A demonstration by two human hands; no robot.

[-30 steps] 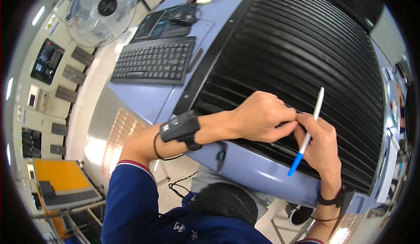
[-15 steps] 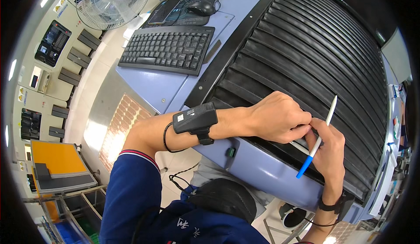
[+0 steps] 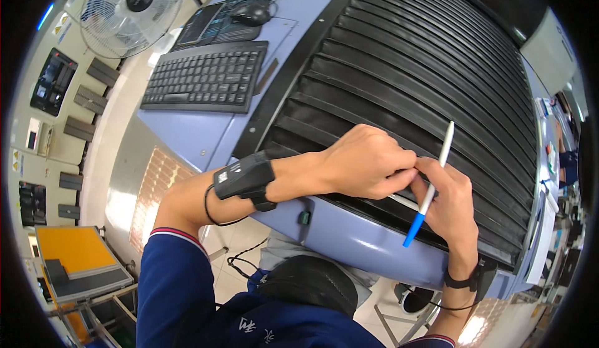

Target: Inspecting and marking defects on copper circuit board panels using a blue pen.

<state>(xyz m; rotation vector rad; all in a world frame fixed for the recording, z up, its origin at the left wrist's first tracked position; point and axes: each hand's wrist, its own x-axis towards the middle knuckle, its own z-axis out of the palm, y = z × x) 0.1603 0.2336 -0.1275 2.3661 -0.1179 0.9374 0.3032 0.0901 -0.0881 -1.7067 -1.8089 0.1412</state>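
My left hand (image 3: 368, 164) is closed, with its thumb and fingers pinched together over the black ribbed cover (image 3: 387, 92). Its fingertips meet those of my right hand (image 3: 452, 204), and whatever lies between them is hidden. A white pen with a blue end (image 3: 427, 192) slants through the curled fingers of my right hand, blue end toward me. Below the joined fingertips a thin pale stick-like piece (image 3: 405, 202) shows in part; I cannot tell which hand has it. Both wrists carry black strapped devices.
Left of the cover, a black keyboard (image 3: 203, 78) and a mouse (image 3: 251, 12) rest on the blue-grey surface (image 3: 187, 129). A fan (image 3: 132, 11) stands at the far left. The blue-grey front edge (image 3: 368, 235) lies just below my hands. Papers (image 3: 541, 242) are along the right side.
The whole scene has shifted a little left in the view as my head turned. My fingertips stay together, and the pen is still in my right hand.
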